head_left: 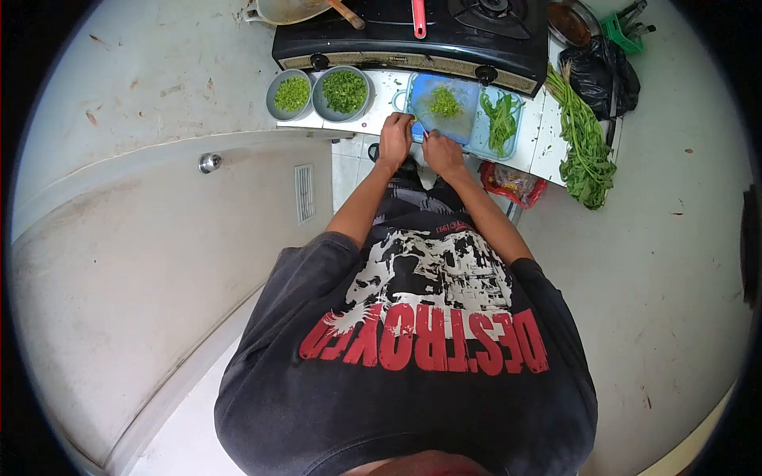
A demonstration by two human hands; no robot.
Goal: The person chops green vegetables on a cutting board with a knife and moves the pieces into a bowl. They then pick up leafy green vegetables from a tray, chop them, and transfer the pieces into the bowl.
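My right hand (442,152) is closed around the handle of a small knife (421,125), its blade pointing toward my left hand. My left hand (395,141) is closed, fingertips pinched at the near edge of the blue cutting board (463,133); a bit of green stem seems to show there, mostly hidden. Finely chopped green stalks (445,102) lie in a small pile on the board. Beside it, leafy green stems (500,120) rest in a light blue tray (517,141). To the left stand a bowl of pale chopped stalks (293,94) and a bowl of darker chopped leaves (344,90).
A black gas stove (373,44) stands behind the board, with a red handle (419,17) on it. A bunch of leafy greens (586,151) hangs over the counter's right end, near a black plastic bag (601,75). Below sits a red-lined bin (514,186).
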